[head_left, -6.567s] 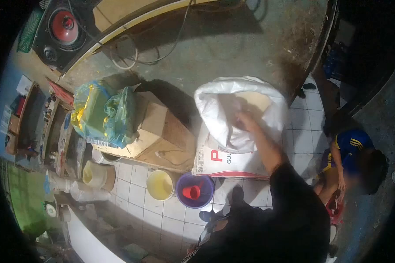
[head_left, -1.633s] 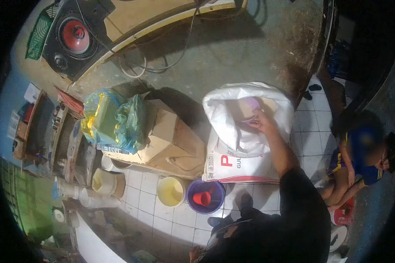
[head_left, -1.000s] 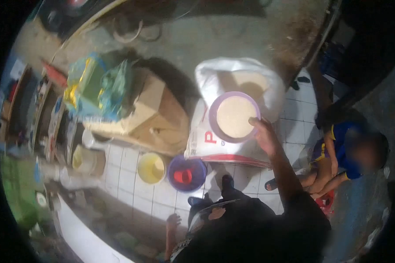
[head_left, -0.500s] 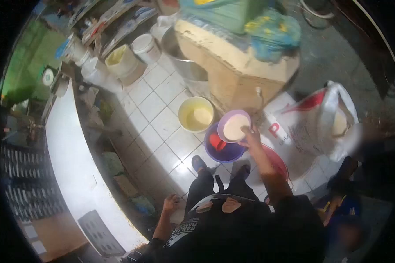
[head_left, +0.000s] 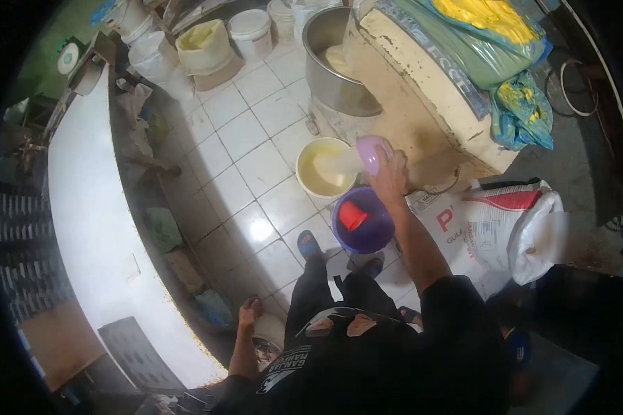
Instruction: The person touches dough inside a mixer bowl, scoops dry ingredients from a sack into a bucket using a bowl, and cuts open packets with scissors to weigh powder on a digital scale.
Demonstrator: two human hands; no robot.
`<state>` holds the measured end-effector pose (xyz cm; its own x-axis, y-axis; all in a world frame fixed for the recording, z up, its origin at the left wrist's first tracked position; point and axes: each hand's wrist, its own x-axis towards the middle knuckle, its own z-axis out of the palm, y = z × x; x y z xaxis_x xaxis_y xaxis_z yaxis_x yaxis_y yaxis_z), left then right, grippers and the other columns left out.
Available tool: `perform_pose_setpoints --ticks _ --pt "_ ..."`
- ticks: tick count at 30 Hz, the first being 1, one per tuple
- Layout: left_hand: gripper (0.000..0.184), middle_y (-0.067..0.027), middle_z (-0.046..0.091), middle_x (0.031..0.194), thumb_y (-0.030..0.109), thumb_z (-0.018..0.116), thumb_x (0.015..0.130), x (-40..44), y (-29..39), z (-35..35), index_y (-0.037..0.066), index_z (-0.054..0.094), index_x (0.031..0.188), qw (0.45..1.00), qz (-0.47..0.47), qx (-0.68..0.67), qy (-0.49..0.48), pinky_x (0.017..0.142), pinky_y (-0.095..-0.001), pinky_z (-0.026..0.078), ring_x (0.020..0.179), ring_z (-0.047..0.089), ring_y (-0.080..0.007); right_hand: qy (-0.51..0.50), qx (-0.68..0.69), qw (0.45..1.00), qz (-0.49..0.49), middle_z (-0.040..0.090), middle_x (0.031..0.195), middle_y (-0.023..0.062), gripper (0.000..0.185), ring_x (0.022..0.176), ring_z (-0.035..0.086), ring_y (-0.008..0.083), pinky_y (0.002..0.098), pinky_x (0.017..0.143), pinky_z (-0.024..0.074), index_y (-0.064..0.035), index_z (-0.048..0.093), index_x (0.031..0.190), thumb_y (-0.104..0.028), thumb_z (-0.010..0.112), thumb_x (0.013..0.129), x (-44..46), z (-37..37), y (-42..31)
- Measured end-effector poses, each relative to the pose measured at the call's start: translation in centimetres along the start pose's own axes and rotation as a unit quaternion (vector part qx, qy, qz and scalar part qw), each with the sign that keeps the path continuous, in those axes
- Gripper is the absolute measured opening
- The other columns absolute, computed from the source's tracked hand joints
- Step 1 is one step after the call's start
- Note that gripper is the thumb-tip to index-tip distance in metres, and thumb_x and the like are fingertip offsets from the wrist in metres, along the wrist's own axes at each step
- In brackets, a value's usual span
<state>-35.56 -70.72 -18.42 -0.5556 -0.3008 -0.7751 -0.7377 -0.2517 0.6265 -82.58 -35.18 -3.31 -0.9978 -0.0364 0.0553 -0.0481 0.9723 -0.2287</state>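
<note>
1. From my remote head-camera feed, I record the right hand closed on a purple bowl, gripping it from the side nearest the sack.
2. The bowl is tipped steeply, its mouth turned towards a pale yellow bucket. I see a whitish blur between bowl and bucket, with pale contents in the bucket. Whether bowl and rim touch, I cannot tell.
3. The left hand hangs low beside the body, well apart from the bowl, near a round pale container. It shows too small for me to tell whether it is released or clenched.
4. Just beside the bucket I find a purple tub with a red cup inside.
5. I note a white printed sack near the tub, its mouth rolled outward.
6. Beyond the bucket, a metal pot stands next to a brown box.
</note>
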Motion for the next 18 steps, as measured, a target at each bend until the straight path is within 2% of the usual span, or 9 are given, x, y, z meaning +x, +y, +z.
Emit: perform_pose_setpoints --ticks 2,6,9,11,12,14,15,17,18 --pt "0.033 -0.0108 0.067 0.092 0.026 0.058 0.094 -1.5 5.5 2.3 -0.002 0.060 0.112 0.996 -0.026 0.074 0.042 0.066 -0.0316 0.050 0.080 0.063 -0.0184 0.069 0.009 0.993 -0.098 0.043 0.110 0.0193 0.073 0.109 0.045 0.0409 0.0504 0.089 0.0456 -0.0207 0.047 0.131 -0.018 0.081 0.066 -0.1 -1.2 -0.5" --pt "0.033 -0.0113 0.067 0.092 0.027 0.059 0.094 1.3 3.7 2.9 -0.001 0.061 0.111 0.998 -0.042 0.021 0.028 0.068 -0.0320 0.051 0.080 0.063 -0.0190 0.096 0.018 0.986 -0.135 0.043 0.110 0.0196 0.071 0.106 0.046 0.0391 0.0491 0.089 0.0448 -0.0150 0.049 0.128 -0.019 0.082 0.066 -0.8 -4.2 0.0" --pt "0.033 -0.0117 0.067 0.093 0.028 0.059 0.093 1.0 4.0 4.5 0.000 0.061 0.112 1.000 -0.019 -0.016 0.019 0.070 -0.0317 0.052 0.080 0.064 -0.0196 0.113 0.059 0.987 -0.094 0.043 0.109 0.0200 0.074 0.105 0.047 0.0399 0.0475 0.093 0.0431 -0.0126 0.048 0.130 -0.018 0.082 0.065 -3.0 -6.5 1.9" --pt "0.034 -0.0117 0.067 0.095 0.028 0.060 0.093 2.0 1.7 4.6 0.000 0.060 0.112 0.999 0.006 -0.016 -0.033 0.072 -0.0324 0.052 0.082 0.064 -0.0202 0.124 0.224 0.967 0.021 0.045 0.119 0.0215 0.077 0.113 0.047 0.0406 0.0470 0.097 0.0410 -0.0141 0.044 0.135 -0.021 0.081 0.068 -5.3 -7.9 4.2" --pt "0.035 -0.0117 0.067 0.096 0.028 0.060 0.093 3.0 0.1 4.6 -0.001 0.060 0.112 0.997 0.021 -0.028 -0.073 0.073 -0.0331 0.053 0.085 0.065 -0.0208 0.155 0.213 0.964 0.047 0.045 0.119 0.0215 0.077 0.113 0.047 0.0406 0.0470 0.097 0.0410 -0.0141 0.044 0.135 -0.021 0.081 0.068 -6.7 -7.9 6.3" --pt "0.036 -0.0138 0.066 0.102 0.029 0.060 0.093 8.5 -6.0 2.9 -0.001 0.060 0.113 0.886 0.319 0.273 -0.195 0.074 -0.0361 0.053 0.089 0.065 -0.0238 0.122 0.436 0.875 0.172 0.044 0.128 0.0223 0.075 0.119 0.047 0.0385 0.0479 0.095 0.0448 -0.0131 0.040 0.138 -0.024 0.078 0.075 -10.5 -8.3 11.6" --pt "0.037 -0.0145 0.065 0.104 0.029 0.059 0.093 9.3 -6.1 3.9 -0.001 0.059 0.115 0.904 0.275 0.245 -0.217 0.075 -0.0377 0.053 0.090 0.065 -0.0255 0.131 0.505 0.826 0.214 0.043 0.131 0.0226 0.074 0.120 0.047 0.0378 0.0483 0.094 0.0461 -0.0127 0.038 0.139 -0.025 0.077 0.077 -12.8 -9.7 14.3" --pt "0.039 -0.0158 0.065 0.108 0.030 0.058 0.094 8.9 -4.5 7.0 0.000 0.056 0.119 0.934 0.182 0.185 -0.246 0.076 -0.0409 0.054 0.090 0.065 -0.0290 0.015 0.747 0.587 0.312 0.043 0.136 0.0191 0.070 0.122 0.048 0.0323 0.0479 0.087 0.0525 -0.0098 0.035 0.141 -0.035 0.069 0.085 -17.8 -14.5 18.4" --pt "0.041 -0.0164 0.065 0.108 0.030 0.058 0.094 8.4 -4.5 7.9 0.000 0.053 0.122 0.908 0.225 0.227 -0.272 0.075 -0.0410 0.053 0.090 0.065 -0.0304 0.036 0.751 0.581 0.311 0.043 0.136 0.0191 0.070 0.122 0.048 0.0323 0.0479 0.087 0.0525 -0.0098 0.035 0.141 -0.035 0.069 0.085 -19.9 -15.8 21.1"
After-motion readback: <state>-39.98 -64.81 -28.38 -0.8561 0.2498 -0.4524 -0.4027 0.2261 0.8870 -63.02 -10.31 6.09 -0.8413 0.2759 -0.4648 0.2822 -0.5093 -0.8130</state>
